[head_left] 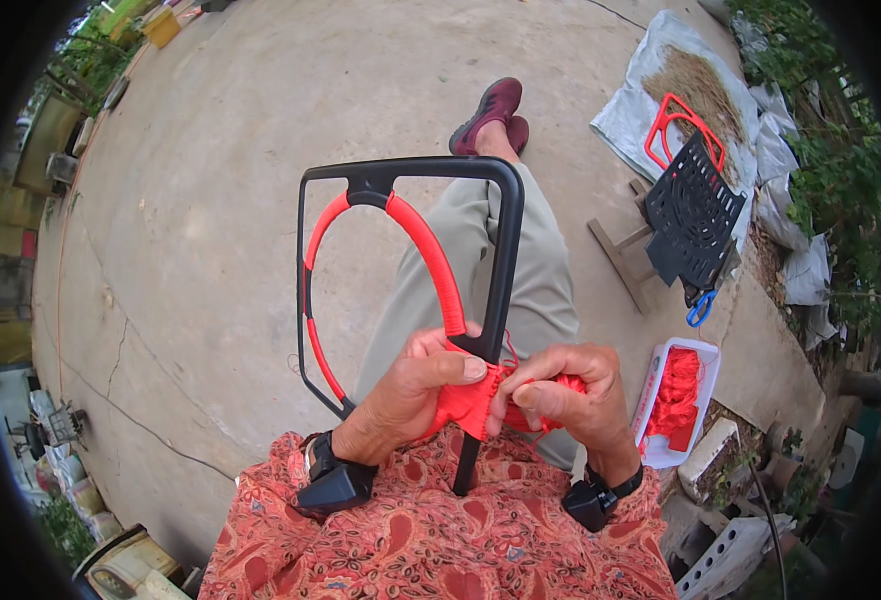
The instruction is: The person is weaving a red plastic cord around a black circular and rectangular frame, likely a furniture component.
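Observation:
A black frame (509, 235), squarish with a ring inside it, stands tilted over my lap. Red cord (431, 250) is wound tightly round much of the ring, with black stretches between. My left hand (416, 385) grips the frame's lower right part, its thumb pressed on a band of red cord wrapped there. Beside it, my right hand (571, 395) is closed on a bundle of red cord (569, 384), fingertips pinched close to the wrapped edge. The fingers of my left hand behind the frame are mostly hidden.
To the right, a white plastic basket (651, 452) holds more red cord. Beyond it, a black perforated panel (696, 210) rests on a wooden stand (616, 262), with blue-handled scissors (701, 308) at its lower end. A red frame (663, 122) lies near a pale sheet (621, 110) bearing dry straw.

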The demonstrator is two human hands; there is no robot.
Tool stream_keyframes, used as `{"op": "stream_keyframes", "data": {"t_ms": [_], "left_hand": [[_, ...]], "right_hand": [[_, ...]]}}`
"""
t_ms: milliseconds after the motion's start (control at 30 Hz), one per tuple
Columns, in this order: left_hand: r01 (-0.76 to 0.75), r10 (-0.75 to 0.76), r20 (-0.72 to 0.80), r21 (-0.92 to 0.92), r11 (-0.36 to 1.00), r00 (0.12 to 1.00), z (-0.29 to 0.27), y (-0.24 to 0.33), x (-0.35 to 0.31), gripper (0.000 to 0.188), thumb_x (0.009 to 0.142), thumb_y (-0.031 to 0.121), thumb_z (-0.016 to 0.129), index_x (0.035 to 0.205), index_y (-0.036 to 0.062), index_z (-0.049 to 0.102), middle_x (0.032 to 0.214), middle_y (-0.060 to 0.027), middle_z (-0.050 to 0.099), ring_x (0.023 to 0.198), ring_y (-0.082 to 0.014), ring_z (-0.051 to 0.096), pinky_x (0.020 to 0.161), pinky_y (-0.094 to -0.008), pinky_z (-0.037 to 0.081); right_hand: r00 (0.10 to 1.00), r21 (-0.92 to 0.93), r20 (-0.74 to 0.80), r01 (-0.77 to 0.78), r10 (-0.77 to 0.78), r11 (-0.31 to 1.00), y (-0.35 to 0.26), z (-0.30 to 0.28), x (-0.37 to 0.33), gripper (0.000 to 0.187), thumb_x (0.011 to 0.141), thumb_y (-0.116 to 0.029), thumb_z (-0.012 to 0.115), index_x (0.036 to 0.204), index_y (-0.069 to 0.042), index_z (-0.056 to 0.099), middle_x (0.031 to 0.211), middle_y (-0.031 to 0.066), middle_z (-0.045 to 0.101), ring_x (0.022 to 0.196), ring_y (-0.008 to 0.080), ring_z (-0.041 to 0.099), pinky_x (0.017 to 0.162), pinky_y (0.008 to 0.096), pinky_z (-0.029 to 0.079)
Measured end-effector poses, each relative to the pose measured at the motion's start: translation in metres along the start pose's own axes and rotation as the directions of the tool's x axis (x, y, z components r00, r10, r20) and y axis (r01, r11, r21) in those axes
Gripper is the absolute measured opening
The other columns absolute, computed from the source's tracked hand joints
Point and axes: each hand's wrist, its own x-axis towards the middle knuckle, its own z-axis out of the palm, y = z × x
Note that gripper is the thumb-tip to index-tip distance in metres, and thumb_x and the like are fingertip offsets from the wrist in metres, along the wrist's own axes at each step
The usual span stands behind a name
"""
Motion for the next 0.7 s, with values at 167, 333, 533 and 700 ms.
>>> {"op": "stream_keyframes", "data": {"t_ms": [167, 333, 533, 700], "left_hand": [[-0.008, 0.008, 0.028, 0.0, 1.0, 1.0, 0.006, 0.005, -0.003, 0.034, 0.082, 0.002, 0.059, 0.113, 0.0024, 0.045, 0.077, -0.0237, 0.063, 0.062, -0.0328, 0.067, 0.056, -0.0392, 0.058], [-0.008, 0.007, 0.017, 0.036, 0.999, 1.0, 0.007, 0.004, -0.004, 0.034, 0.083, 0.005, 0.061, 0.113, 0.0037, 0.045, 0.076, -0.0237, 0.063, 0.06, -0.0322, 0.066, 0.055, -0.0372, 0.056], [0.016, -0.018, 0.031, 0.052, 0.999, 0.999, 0.007, 0.004, -0.004, 0.036, 0.082, 0.005, 0.062, 0.114, 0.0027, 0.044, 0.074, -0.023, 0.062, 0.06, -0.0316, 0.066, 0.055, -0.0381, 0.057], [0.029, -0.029, 0.023, 0.029, 0.999, 0.999, 0.01, 0.006, -0.007, 0.037, 0.081, 0.004, 0.063, 0.112, -0.0003, 0.045, 0.074, -0.0223, 0.063, 0.061, -0.0312, 0.066, 0.056, -0.0385, 0.057]], "right_hand": [[0.996, 0.094, -0.085, 0.032, -0.024, 0.995, 0.008, 0.002, 0.0, 0.009, 0.086, -0.005, 0.064, 0.087, 0.004, 0.065, 0.066, 0.0076, 0.063, 0.053, 0.009, 0.054, 0.049, 0.0228, 0.043], [0.986, 0.131, -0.153, 0.083, -0.062, 0.988, 0.013, -0.001, 0.004, 0.013, 0.086, -0.006, 0.064, 0.09, 0.006, 0.063, 0.061, 0.0083, 0.059, 0.049, 0.0114, 0.053, 0.046, 0.024, 0.042], [0.987, 0.094, -0.154, 0.068, -0.053, 0.993, 0.005, 0.0, 0.007, 0.01, 0.088, -0.006, 0.065, 0.092, 0.003, 0.065, 0.07, 0.0025, 0.061, 0.059, 0.0052, 0.054, 0.053, 0.0212, 0.043], [0.992, 0.079, -0.126, 0.033, -0.023, 0.996, 0.001, 0.003, 0.008, 0.012, 0.088, -0.009, 0.066, 0.091, 0.003, 0.065, 0.068, 0.0015, 0.061, 0.057, 0.0041, 0.053, 0.05, 0.0198, 0.041]]}}
